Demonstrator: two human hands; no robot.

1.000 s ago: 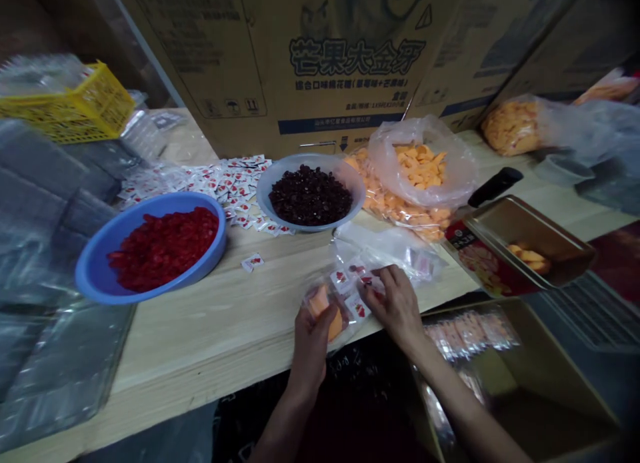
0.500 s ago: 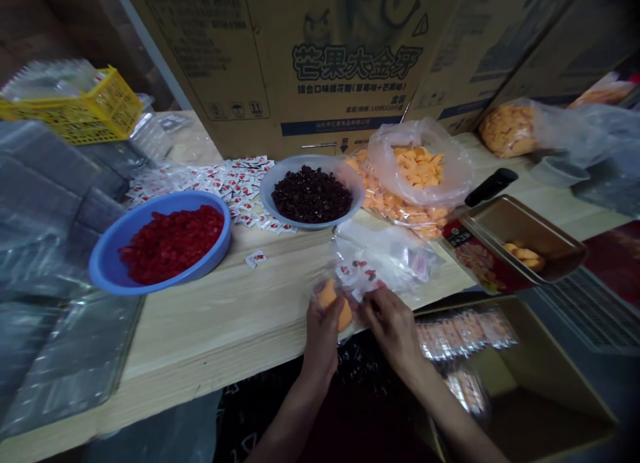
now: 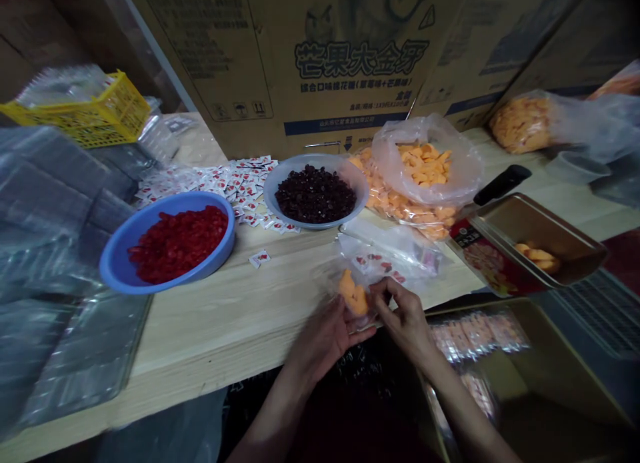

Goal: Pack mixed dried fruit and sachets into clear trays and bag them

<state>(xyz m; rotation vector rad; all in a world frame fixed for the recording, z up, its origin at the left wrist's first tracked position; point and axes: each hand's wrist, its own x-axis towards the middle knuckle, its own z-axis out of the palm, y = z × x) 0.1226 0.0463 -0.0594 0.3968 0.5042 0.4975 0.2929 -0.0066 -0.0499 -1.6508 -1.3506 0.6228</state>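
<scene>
My left hand (image 3: 324,335) lies under a small clear plastic bag (image 3: 326,275) at the table's front edge, its thumb stretched out and its other fingers partly hidden behind the bag. Orange gummy-like pieces (image 3: 354,294) show inside the clear film. On the bag's right side, my right hand (image 3: 406,322) pinches the plastic between thumb and fingertips. Just beyond lie flat clear bags (image 3: 417,253) with several small red pieces (image 3: 375,258) on or in them.
Behind stand a blue bowl of red pieces (image 3: 113,263), a bowl of dark pieces (image 3: 273,203), scattered small packets (image 3: 200,178) and a large bag of orange pieces (image 3: 425,164). A tin (image 3: 565,223) sits right, above an open carton (image 3: 575,356) holding packed bags. Clear trays (image 3: 65,343) lie left.
My left hand has turned palm up and its thumb has come off the orange pieces, which now show more fully. The bag has shifted slightly right and is tilted differently.
</scene>
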